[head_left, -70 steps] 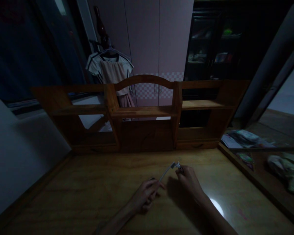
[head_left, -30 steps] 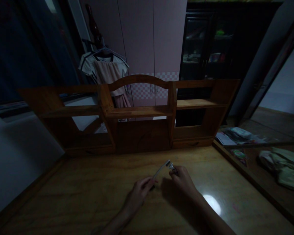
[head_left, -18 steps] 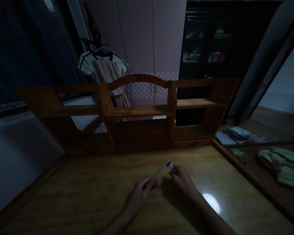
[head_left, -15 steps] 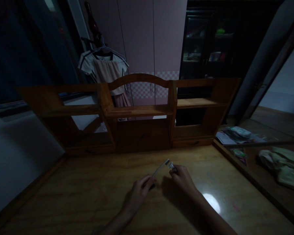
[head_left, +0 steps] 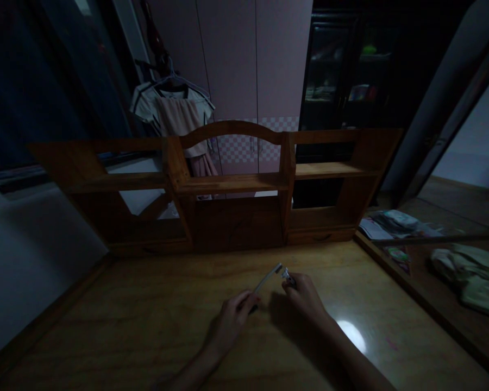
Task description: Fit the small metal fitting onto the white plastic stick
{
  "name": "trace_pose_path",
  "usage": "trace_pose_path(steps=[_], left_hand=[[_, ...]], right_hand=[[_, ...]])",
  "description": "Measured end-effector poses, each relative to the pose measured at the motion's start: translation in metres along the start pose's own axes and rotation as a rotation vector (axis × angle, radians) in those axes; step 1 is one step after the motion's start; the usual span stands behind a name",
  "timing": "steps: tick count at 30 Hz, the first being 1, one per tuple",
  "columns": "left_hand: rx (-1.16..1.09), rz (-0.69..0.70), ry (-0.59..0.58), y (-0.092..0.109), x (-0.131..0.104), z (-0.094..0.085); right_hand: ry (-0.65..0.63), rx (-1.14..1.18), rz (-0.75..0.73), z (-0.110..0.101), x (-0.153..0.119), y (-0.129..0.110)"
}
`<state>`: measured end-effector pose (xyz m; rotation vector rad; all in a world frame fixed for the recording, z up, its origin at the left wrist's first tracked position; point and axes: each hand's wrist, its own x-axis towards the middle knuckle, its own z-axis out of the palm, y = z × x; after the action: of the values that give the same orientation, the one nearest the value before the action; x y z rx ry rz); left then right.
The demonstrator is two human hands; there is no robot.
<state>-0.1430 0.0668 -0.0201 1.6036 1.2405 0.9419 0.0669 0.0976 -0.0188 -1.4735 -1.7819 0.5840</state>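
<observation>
My left hand (head_left: pixel 234 315) is closed around a slim, pale toothbrush (head_left: pixel 264 281) that points up and to the right. Its darker head is at the far end, and a dark end shows below my fingers. Closed too, my right hand (head_left: pixel 303 293) grips a small silver-headed tool (head_left: pixel 286 275) with a dark handle; it resembles a razor, but the dim light hides its exact kind. The silver head is just right of the brush head, with a narrow gap between them. Both hands are above the wooden tabletop (head_left: pixel 155 315).
A wooden shelf unit (head_left: pixel 232 187) with several compartments stands along the table's back edge. Beyond the raised right edge lie a pale green cloth (head_left: pixel 472 277) and papers (head_left: pixel 377 229). A white wall (head_left: pixel 36 271) borders the left side. Clothes (head_left: pixel 177 111) hang behind the shelf.
The silver-headed tool has tilted slightly in my right hand. Both hands stay almost in place, with the same holds.
</observation>
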Motion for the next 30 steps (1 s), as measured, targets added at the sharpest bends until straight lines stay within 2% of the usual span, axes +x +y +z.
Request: trace_pose_path(steps=[17, 30], left_hand=[[-0.001, 0.007, -0.041, -0.0013, -0.0013, -0.0005], [-0.027, 0.027, 0.004, -0.0016, -0.0006, 0.0003]], right_hand=[[0.001, -0.011, 0.025, 0.0003, 0.0006, 0.005], [0.006, -0.021, 0.021, -0.0012, -0.0003, 0.0015]])
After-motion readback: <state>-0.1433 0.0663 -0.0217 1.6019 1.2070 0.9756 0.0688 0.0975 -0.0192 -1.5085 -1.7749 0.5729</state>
